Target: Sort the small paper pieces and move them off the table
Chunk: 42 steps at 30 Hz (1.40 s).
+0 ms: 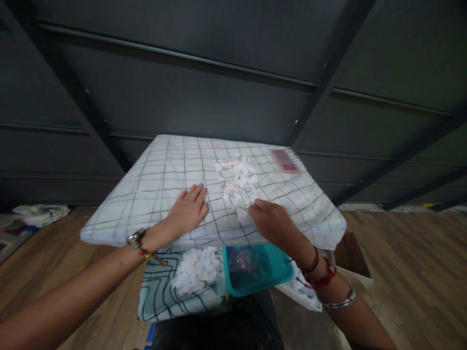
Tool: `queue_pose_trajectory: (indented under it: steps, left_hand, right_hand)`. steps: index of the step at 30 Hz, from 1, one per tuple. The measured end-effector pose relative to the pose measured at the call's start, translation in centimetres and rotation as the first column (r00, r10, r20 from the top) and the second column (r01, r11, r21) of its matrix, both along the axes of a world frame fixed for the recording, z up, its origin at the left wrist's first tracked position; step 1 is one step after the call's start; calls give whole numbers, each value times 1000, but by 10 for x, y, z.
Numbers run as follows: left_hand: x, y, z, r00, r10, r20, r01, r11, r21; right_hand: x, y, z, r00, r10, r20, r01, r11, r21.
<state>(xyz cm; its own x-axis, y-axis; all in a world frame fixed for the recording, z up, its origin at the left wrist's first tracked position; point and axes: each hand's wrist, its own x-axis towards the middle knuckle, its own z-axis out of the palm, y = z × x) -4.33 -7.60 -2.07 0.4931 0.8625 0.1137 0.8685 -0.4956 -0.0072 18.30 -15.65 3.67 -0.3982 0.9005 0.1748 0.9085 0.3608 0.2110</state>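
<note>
My left hand (188,209) lies flat on the white checked tablecloth (175,165), fingers stretched out. Beyond my hands, a loose heap of small white paper scraps (239,175) is spread on the cloth. My right hand (272,218) is closed near the front edge, with a small white papery piece (243,215) at its fingers. Whether that piece is one scrap or several stuck together is too small to tell. Below the table edge, a larger pile of paper scraps (199,270) rests beside a teal plastic tray (280,274) with clear, pinkish bits in it.
A blurred-out reddish rectangle (285,160) lies at the table's back right. Under the pile is a green patterned cloth (156,291). A white box (302,294) stands right of the tray, and a cardboard box (352,255) is on the floor. A dark panel wall (204,92) rises behind the table.
</note>
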Motion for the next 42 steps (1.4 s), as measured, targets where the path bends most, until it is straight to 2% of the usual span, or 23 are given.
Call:
queue_pose_trajectory:
  steps: [3, 7, 11, 15, 17, 20, 23, 29, 34, 38, 40, 42]
  left_hand:
    - [0, -1, 1, 1000, -5, -2, 5, 1000, 3]
    - [0, -1, 0, 1000, -6, 14, 6, 1000, 6]
    - [-1, -1, 0, 999, -9, 32, 9, 1000, 1]
    - [-2, -1, 1, 998, -25, 59, 25, 1000, -2]
    - [-4, 0, 1, 995, -38, 92, 39, 999, -5]
    - [-11, 1, 0, 988, -72, 135, 74, 997, -9]
    - [-22, 0, -1, 989, -68, 132, 73, 997, -26]
    - [-45, -3, -2, 995, 36, 89, -32, 998, -47]
    - [-59, -3, -1, 990, 120, 74, -115, 991, -65]
    - [-64, -6, 1, 989, 136, 62, -131, 988, -81]
    - [-64, -7, 2, 989, 136, 61, -131, 988, -79]
    - [-62, -8, 4, 990, 121, 67, -116, 990, -76]
  right_hand:
    - [-14, -3, 3, 997, 72, -20, -72, 997, -19]
    - [-25, 6, 4, 999, 31, -13, -31, 1000, 8]
    - [-25, 12, 2, 998, 58, 13, -57, 998, -16]
    - [-16, -2, 4, 991, 131, -9, -131, 990, -56]
    - [-10, -8, 4, 997, 74, -26, -75, 996, -41]
    - [-7, -14, 1, 994, -102, -29, 102, 995, -7]
    - [-18, -15, -1, 983, -183, -11, 183, 982, -48]
    - [-75, -10, 3, 997, -61, -51, 54, 990, -128]
    - [-113, -18, 1, 985, 161, -70, -170, 974, -151]
    - [-111, -21, 6, 962, 248, -114, -263, 956, -134]
    - [-95, -14, 11, 957, 215, -193, -233, 969, -78]
    - [-72, -1, 13, 960, 138, -244, -150, 988, -31]
